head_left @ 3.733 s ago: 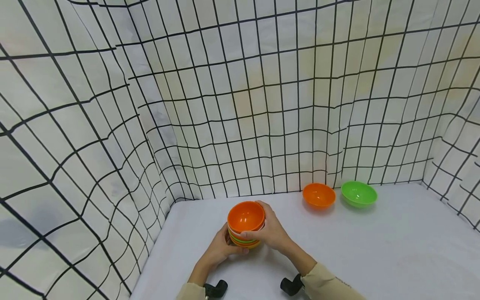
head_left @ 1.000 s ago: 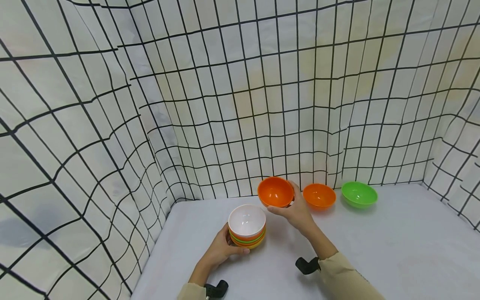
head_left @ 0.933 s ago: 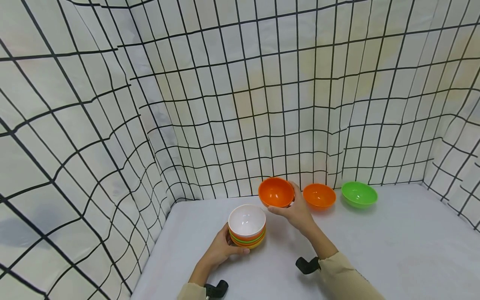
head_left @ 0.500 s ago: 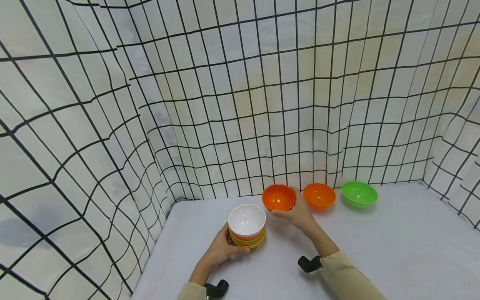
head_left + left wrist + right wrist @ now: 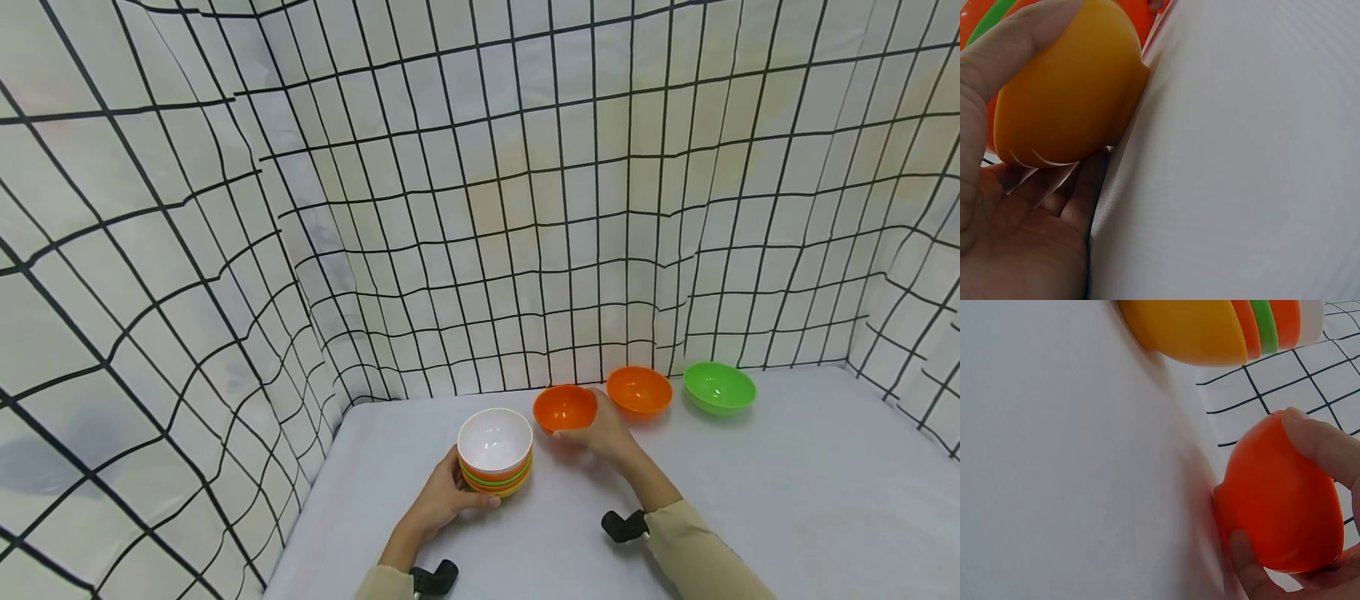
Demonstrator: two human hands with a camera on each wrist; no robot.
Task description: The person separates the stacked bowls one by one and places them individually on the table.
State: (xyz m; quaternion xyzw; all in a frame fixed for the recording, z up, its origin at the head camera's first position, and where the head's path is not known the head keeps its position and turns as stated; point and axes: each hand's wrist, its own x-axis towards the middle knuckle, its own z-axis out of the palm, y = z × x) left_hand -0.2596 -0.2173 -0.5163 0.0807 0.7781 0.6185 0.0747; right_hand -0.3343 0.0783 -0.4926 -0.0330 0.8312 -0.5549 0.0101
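In the head view my left hand (image 5: 438,500) grips the side of a stack of nested bowls, thumb in front and fingers behind. A white bowl (image 5: 493,440) tops the stack, with orange and green rims below it. The lowest is a yellow bowl (image 5: 1072,94), resting on the white cloth in the left wrist view. To the right and farther back, my right hand (image 5: 606,432) holds an orange bowl (image 5: 562,407) upright by its right side. In the right wrist view, fingers and thumb span this orange bowl (image 5: 1282,494), its base right at the cloth.
Another orange bowl (image 5: 639,392) and a green bowl (image 5: 720,387) stand in a row at the back, right of my right hand. White walls with a black grid (image 5: 480,208) rise behind and beside the white tabletop (image 5: 787,500).
My right hand lifted the top orange bowl off the stack, exposing the white one, moved it right and back, then lowered it beside the other orange bowl. My left hand stayed on the stack.
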